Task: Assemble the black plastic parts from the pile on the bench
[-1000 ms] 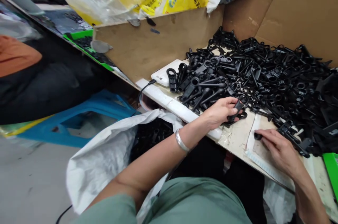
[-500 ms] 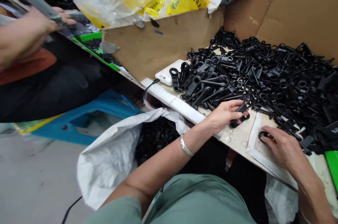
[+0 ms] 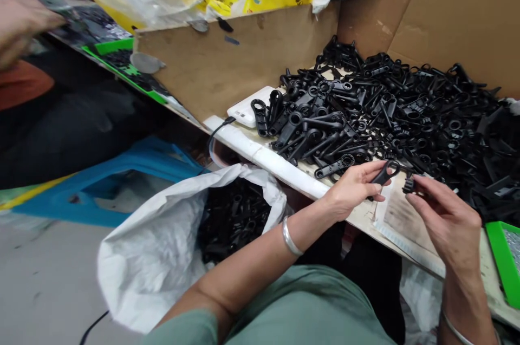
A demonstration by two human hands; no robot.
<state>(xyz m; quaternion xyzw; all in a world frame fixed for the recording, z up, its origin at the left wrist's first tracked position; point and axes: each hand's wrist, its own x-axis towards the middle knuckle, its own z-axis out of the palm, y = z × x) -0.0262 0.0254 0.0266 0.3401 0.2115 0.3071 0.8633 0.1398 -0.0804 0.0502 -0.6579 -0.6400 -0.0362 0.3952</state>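
My left hand (image 3: 353,189) pinches a black plastic lever piece (image 3: 385,172) with a ring at its end, raised just above the table edge. My right hand (image 3: 442,220) holds a small black ribbed part (image 3: 408,184) at its fingertips, close to that ring. Behind both hands a big heap of black plastic levers (image 3: 390,112) covers the cardboard-walled table.
A white sack (image 3: 162,247) holding more black parts hangs open below the table edge. A white device (image 3: 247,109) with a cable lies at the heap's left. A green tray (image 3: 504,258) is at the right. Another person's hand (image 3: 20,20) works at the far left.
Both hands have lifted off the table and come together. My right hand picked up the small black part; my left raised its lever toward it.
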